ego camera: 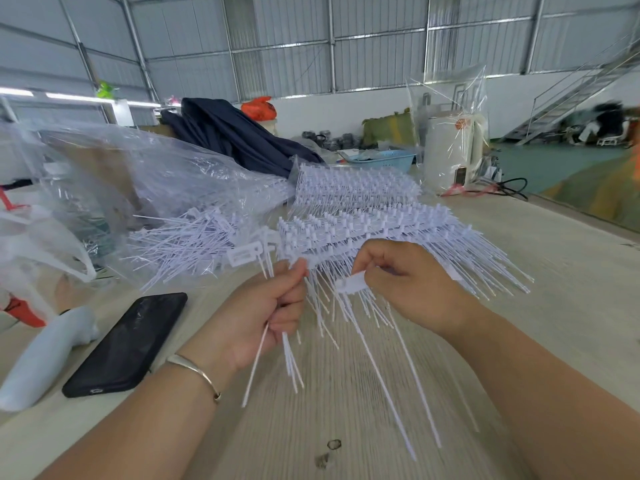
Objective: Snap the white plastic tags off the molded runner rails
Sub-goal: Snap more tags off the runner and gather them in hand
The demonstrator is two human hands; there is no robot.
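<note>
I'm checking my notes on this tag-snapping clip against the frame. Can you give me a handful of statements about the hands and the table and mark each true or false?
1. The left hand grips a bunch of loose white tags. True.
2. The right hand is flat on the table and holds nothing. False: its fingers pinch a white tag head at the runner rails.
3. A black phone lies left of the left hand. True.
4. The phone stands upright against the clear plastic bag. False: it lies flat on the table, apart from the bag.
5. A bracelet is on the left wrist. True.
</note>
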